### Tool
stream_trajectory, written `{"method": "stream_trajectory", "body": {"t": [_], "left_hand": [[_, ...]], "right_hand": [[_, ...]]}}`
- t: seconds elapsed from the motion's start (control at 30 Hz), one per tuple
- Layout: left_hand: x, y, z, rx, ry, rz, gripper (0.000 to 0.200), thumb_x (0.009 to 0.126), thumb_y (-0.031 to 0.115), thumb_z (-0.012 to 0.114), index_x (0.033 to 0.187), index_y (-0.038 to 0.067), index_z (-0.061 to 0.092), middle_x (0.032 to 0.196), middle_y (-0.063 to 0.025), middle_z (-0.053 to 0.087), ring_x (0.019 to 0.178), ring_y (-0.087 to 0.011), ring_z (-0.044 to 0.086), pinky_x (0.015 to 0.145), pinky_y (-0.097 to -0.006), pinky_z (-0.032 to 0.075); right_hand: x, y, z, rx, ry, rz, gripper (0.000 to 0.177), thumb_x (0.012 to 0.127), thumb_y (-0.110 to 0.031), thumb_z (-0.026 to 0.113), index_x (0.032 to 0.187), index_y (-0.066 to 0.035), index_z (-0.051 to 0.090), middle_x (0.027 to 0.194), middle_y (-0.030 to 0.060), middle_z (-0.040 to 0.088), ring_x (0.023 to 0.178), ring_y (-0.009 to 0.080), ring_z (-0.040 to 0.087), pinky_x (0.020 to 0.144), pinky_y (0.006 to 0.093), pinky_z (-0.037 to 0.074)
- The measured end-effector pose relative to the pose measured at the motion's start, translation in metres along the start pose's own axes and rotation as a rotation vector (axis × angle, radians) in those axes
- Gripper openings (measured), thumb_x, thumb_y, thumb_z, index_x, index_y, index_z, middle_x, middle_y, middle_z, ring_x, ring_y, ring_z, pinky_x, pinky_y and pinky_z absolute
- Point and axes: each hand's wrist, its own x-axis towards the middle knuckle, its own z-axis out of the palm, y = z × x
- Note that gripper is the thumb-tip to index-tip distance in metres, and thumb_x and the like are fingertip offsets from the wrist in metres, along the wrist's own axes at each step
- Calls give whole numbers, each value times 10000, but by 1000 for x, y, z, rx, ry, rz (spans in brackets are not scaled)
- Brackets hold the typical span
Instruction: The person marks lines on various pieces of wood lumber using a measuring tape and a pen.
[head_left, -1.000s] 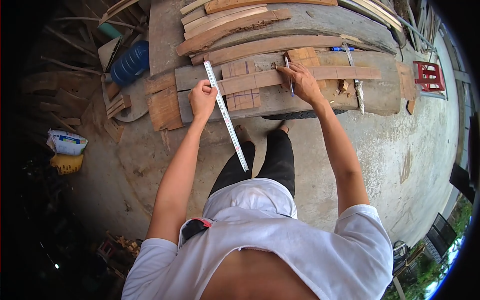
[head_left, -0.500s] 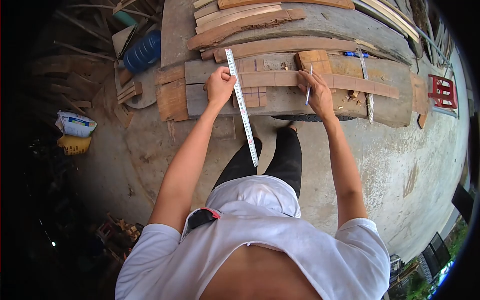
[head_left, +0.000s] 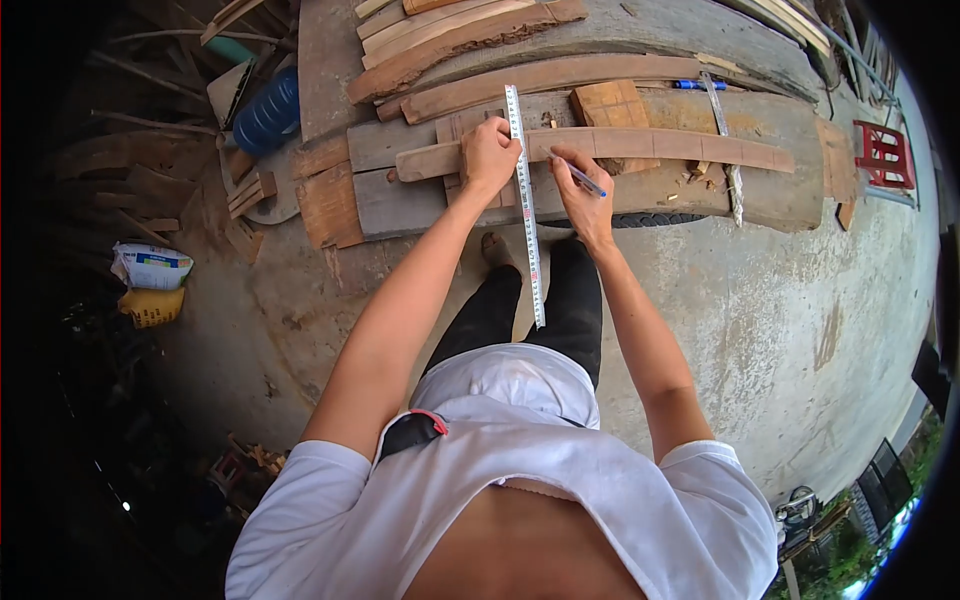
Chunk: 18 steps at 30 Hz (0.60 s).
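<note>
A long, slightly curved wooden strip [head_left: 690, 147] lies across the plank bench, with pencil-like lines across it. My left hand [head_left: 490, 155] is closed on a white ruler [head_left: 530, 215], pressing it crosswise over the strip; the ruler's near end sticks out past the bench edge toward my body. Just right of the ruler, my right hand [head_left: 588, 205] pinches a pen [head_left: 585, 182], its tip end close to the strip. Whether the tip touches the wood is hard to make out. Behind the strip sits a wooden block [head_left: 612, 105].
Rough boards [head_left: 470, 48] are stacked at the back of the bench [head_left: 790, 200]. A blue marker [head_left: 700, 84] and a metal strip with a wrapped end [head_left: 735, 185] lie to the right. On the left are a blue water jug [head_left: 268, 112] and sacks [head_left: 150, 270]; a red stool [head_left: 884, 155] stands far right.
My left hand and the ruler have moved right along the wooden strip. My right hand has come left, close to the ruler, and the pen has tilted.
</note>
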Motion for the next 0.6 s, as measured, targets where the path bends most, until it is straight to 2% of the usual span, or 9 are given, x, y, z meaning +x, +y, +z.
{"method": "stream_trajectory", "body": {"t": [0.23,0.6], "left_hand": [[2,1,1,76,-10,51,156,779,62,700,923,7,679,665,-75,712,539,-156,686,549,-291,544],[6,-1,9,53,7,20,128,772,56,705,887,9,673,661,-75,711,543,-150,688,557,-288,552]], "right_hand": [[6,-5,6,-92,7,-36,261,883,-180,652,1059,4,708,894,202,713,786,256,707,736,326,533],[12,-10,15,-102,8,-132,239,887,-173,629,1034,-2,707,890,202,702,789,313,704,720,353,536]]}}
